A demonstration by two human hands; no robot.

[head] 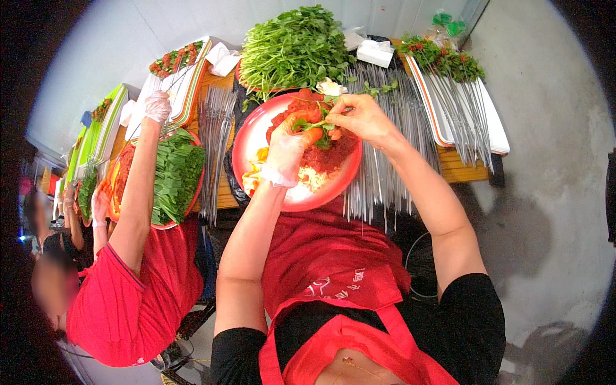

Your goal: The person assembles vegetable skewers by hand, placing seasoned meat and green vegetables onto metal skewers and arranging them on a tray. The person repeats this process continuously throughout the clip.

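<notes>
My left hand, in a clear plastic glove stained orange at the fingers, holds a small bunch of cilantro over a red-rimmed round tray. My right hand appears bare. Its thumb and fingertips pinch the stems of the same bunch. Beneath both hands lies a heap of red, seasoned meat, partly covered by them. An orange-stained crumpled glove or wrap rests at the tray's left edge. Metal skewers lie in a dense row just right of the tray.
A large pile of cilantro stands behind the tray. Filled skewers rest on stacked white trays at right. Beside a tissue box is the wall. A co-worker's gloved hand reaches over trays at left, near cut greens.
</notes>
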